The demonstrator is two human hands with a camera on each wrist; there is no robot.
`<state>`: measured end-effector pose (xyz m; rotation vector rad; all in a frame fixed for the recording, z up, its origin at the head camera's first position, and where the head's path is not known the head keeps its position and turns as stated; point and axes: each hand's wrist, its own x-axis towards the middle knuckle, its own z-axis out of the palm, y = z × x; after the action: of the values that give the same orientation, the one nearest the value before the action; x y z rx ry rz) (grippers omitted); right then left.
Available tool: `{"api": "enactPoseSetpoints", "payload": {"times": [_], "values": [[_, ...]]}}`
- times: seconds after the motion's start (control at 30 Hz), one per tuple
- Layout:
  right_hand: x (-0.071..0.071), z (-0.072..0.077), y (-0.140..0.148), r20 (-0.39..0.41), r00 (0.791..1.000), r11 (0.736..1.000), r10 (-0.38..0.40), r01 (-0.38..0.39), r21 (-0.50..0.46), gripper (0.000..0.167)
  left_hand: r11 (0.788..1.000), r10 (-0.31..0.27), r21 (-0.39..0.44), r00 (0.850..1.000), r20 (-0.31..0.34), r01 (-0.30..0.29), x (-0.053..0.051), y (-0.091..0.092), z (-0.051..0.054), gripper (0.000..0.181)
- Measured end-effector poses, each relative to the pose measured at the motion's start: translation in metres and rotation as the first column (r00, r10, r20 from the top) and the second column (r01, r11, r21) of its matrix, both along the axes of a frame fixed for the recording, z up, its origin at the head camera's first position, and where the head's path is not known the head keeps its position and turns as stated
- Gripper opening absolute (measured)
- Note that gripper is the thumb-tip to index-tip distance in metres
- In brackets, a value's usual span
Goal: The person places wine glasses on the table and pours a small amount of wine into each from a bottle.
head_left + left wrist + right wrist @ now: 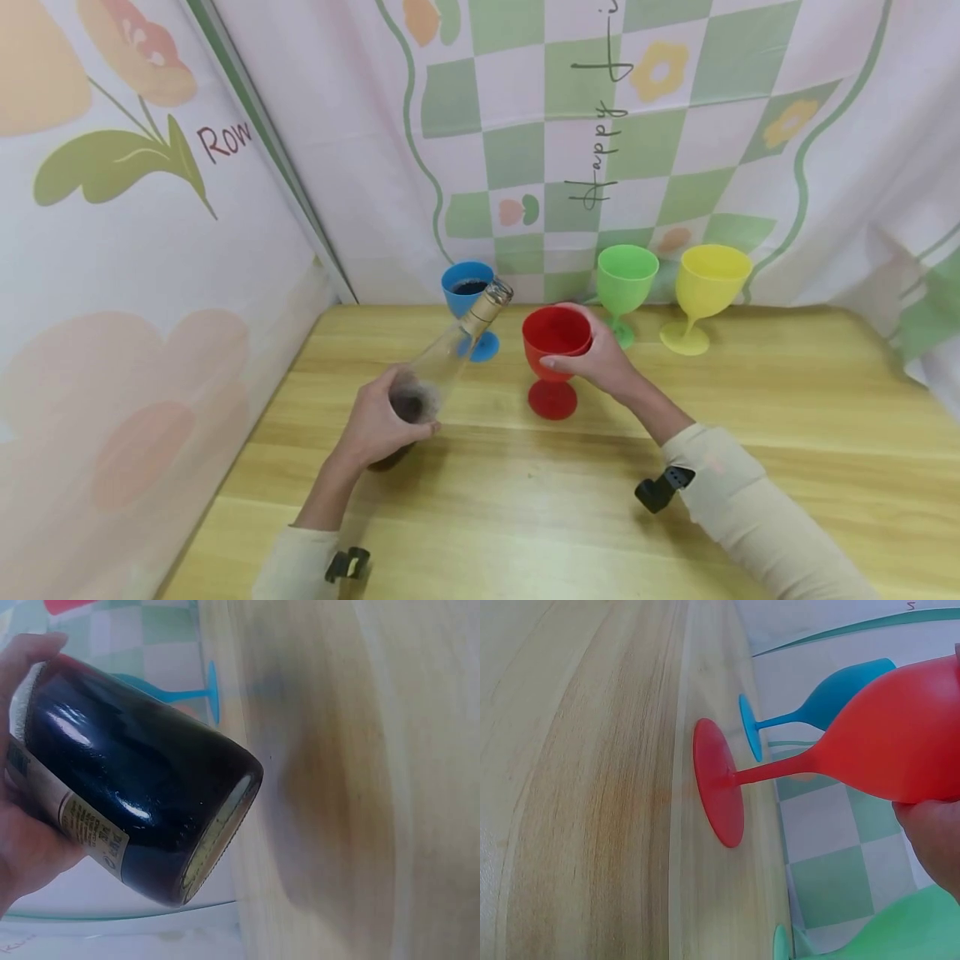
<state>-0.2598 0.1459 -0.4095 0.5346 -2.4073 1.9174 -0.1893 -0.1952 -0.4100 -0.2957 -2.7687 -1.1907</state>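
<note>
My left hand (381, 421) grips a clear glass bottle (442, 362) round its body. The bottle leans to the right, its gold-wrapped neck pointing toward the red goblet. Dark liquid fills its lower part in the left wrist view, where a label (94, 829) shows and the base hangs above the table. With fingers and thumb round the bowl, my right hand (600, 354) holds the red goblet (552, 362). No liquid is visible in the part of its bowl that shows. Behind the bottle neck stands a blue goblet (467, 279) with dark liquid inside.
A green goblet (627, 279) and a yellow goblet (712, 279) stand at the back right of the wooden table (525, 517). Printed curtains (360, 167) hang behind the table and along its left side.
</note>
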Motion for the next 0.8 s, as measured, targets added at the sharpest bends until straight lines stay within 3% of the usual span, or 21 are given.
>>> {"api": "enactPoseSetpoints", "payload": {"times": [0.53,0.8], "values": [[0.0009,0.0010,0.0011,0.007,1.000,1.000,0.008,-0.008,-0.007,0.072,0.981,-0.002,-0.194,1.000,-0.020,-0.001,-0.0041,-0.0004,0.0021,0.084],[0.0020,0.0015,0.0002,0.002,1.000,1.000,0.002,-0.002,-0.011,0.073,0.971,-0.007,-0.239,1.000,-0.013,0.004,-0.0057,-0.0006,0.0023,0.084]]}}
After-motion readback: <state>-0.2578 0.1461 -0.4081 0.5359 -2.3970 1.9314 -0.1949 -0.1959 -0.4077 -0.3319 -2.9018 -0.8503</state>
